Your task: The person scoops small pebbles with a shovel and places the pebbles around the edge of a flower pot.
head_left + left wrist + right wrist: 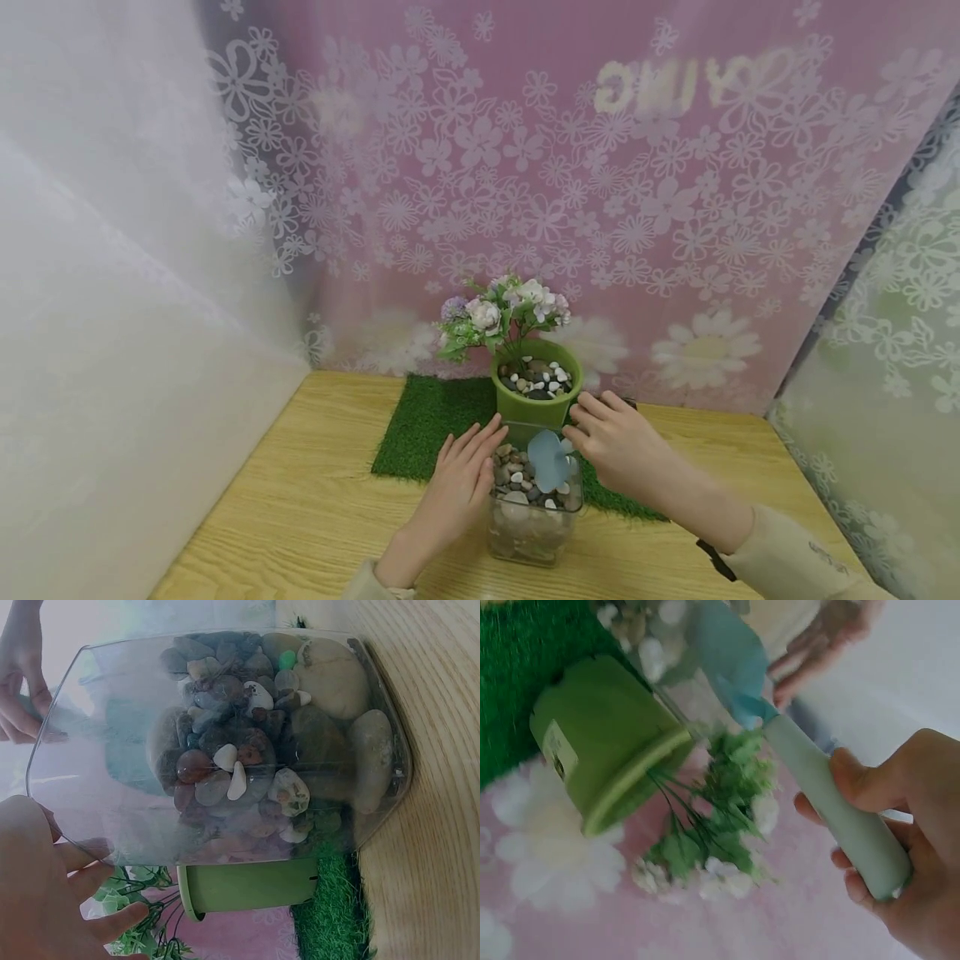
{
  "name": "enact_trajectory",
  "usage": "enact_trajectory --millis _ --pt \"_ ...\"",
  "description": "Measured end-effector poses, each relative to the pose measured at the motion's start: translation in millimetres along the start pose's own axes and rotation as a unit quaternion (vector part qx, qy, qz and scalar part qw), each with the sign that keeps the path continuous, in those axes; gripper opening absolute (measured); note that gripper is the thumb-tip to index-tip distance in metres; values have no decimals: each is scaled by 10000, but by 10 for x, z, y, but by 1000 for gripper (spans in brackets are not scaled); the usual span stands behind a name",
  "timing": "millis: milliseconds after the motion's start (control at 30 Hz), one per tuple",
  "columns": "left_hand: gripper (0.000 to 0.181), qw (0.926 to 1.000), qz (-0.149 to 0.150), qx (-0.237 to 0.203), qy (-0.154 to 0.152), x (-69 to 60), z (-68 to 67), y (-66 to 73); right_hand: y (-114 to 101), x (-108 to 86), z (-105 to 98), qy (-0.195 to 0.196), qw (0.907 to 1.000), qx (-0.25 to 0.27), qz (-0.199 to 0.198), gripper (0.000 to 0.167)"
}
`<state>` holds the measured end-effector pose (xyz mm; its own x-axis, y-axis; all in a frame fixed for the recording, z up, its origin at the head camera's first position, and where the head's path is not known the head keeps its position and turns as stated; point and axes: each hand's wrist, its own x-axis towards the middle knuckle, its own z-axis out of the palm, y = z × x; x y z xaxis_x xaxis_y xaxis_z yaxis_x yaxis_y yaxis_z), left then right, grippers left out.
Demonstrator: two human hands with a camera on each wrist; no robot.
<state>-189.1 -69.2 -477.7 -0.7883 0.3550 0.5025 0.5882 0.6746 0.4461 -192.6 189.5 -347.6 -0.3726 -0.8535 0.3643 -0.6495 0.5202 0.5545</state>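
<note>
My right hand (615, 437) grips the pale green handle of a small garden trowel (840, 806), thumb along one side. The trowel's blue blade (549, 461) is inside the mouth of a clear square container (525, 546), over its pebbles (516, 477). My left hand (453, 492) rests at the container's left side near the rim, its fingers extended. In the left wrist view, mixed pebbles (214, 787) and larger stones (334, 679) show through the wall. Just behind the container stands a green flowerpot (534, 408) holding artificial flowers (510, 312) and pebbles.
A green artificial turf mat (408, 446) lies under the pot on the wooden table (300, 483). A pink floral curtain (525, 192) hangs at the table's back, with pale sheets (150, 292) at the sides.
</note>
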Motion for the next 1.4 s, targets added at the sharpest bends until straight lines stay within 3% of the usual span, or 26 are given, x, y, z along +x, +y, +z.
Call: enact_trajectory --millis 100,233,367,467,733,900,1033,1200,1400 --pt "44 10000 -13 -47 -23 -3 8 3 -57 -15 102 242 9992 242 213 17" --pt "45 9998 -63 -137 -88 -4 14 1 -111 -95 174 498 9931 713 793 21" --pt "44 9997 -110 -192 -112 1 10 -3 -134 -171 167 263 9831 1108 1433 21" --pt "45 9997 -101 -199 -109 8 2 -4 -136 -189 145 131 9786 1220 1651 13" --pt "44 9996 -134 -215 -121 8 -3 -7 -259 -172 13 -156 9905 446 1292 14" --pt "44 9995 -153 -224 -170 5 13 -10 -230 -73 -35 -470 9927 297 1072 12" --pt "44 9993 -151 -275 -190 12 7 -8 -66 -72 -65 -796 9899 853 810 12" --pt "45 9993 -107 -285 -196 18 0 1 84 -123 -124 -1093 9732 1851 824 8" --pt "45 9994 -100 -276 -173 7 8 -13 -27 -119 -182 -1039 9804 1441 847 8"
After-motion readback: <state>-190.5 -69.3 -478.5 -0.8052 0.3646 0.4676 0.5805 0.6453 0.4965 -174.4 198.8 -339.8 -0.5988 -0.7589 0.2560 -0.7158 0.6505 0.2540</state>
